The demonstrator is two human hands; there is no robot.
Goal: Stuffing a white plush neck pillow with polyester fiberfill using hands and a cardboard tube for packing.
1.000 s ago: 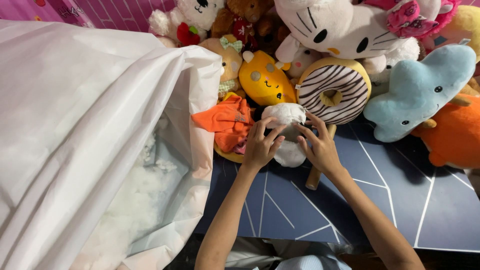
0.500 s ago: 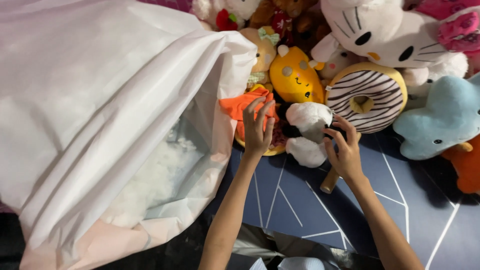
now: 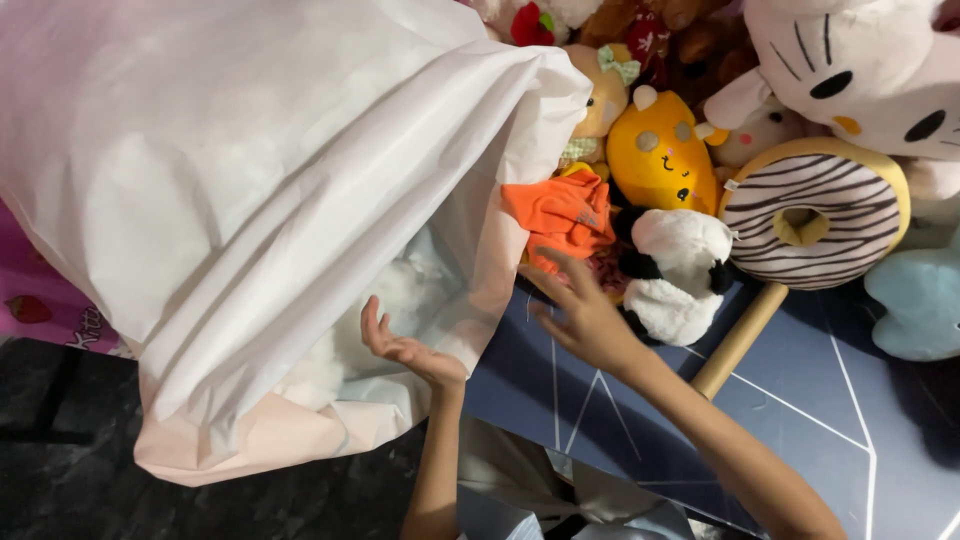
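A big white plastic bag (image 3: 250, 190) lies on its side, its mouth facing right, with white stuffing (image 3: 390, 310) visible inside. My left hand (image 3: 405, 345) is open, palm up, at the bag's mouth and holds nothing. My right hand (image 3: 580, 305) is open with fingers spread, just left of a black-and-white panda plush (image 3: 675, 265) and below an orange cloth toy (image 3: 565, 215); it grips nothing. The panda lies among other soft toys on a dark blue mat (image 3: 800, 420).
Behind the panda are a yellow plush (image 3: 660, 155), a striped doughnut plush (image 3: 810, 215), a large white cat plush (image 3: 860, 70) and a pale blue plush (image 3: 920, 300). A wooden stick (image 3: 735, 340) lies on the mat. Dark floor (image 3: 80, 460) at lower left.
Both hands have come off the panda plush. My left hand moved left to the bag's mouth and turned palm up; my right hand opened beside the panda. The view shifted left.
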